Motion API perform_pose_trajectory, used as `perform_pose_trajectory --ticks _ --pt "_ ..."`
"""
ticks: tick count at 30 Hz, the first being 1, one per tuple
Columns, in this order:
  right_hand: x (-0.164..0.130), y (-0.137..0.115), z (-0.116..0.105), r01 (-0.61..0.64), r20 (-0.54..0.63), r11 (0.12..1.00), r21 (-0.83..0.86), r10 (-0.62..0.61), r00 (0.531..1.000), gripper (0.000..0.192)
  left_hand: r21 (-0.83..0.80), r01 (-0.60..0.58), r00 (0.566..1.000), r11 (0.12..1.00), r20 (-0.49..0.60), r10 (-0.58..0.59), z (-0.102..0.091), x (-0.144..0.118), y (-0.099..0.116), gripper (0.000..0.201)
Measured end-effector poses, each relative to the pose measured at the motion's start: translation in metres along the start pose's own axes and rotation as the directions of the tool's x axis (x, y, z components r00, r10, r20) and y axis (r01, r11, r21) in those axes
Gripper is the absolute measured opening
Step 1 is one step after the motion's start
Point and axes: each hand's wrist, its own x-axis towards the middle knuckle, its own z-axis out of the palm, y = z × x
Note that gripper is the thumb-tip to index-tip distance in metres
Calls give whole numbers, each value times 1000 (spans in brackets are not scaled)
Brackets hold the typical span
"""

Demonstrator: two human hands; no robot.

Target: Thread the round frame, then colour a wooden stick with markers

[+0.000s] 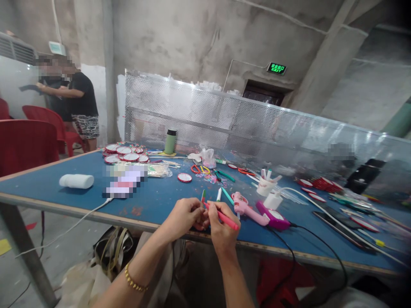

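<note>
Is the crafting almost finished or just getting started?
Partly done, it seems: finished-looking red round badges sit stacked at the table's far end. Now the right hand holds a red pen to something small in the left hand. Loose badges lie right.

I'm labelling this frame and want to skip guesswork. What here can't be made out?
Head view only:
- What the left hand pinches: hidden by its fingers and the right hand, which holds a red pen.
- Item on the table beside the white roll: blurred out.
- Things behind the mesh screen: hazy.
- Far right tools: too small and smeared.
</note>
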Motion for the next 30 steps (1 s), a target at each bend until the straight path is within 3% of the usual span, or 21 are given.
perform_pose_trajectory --ticks 30 --pt "-1 0 0 15 -29 1000 -13 -15 999 24 -36 3 1000 999 2 -3 0 0 0 21"
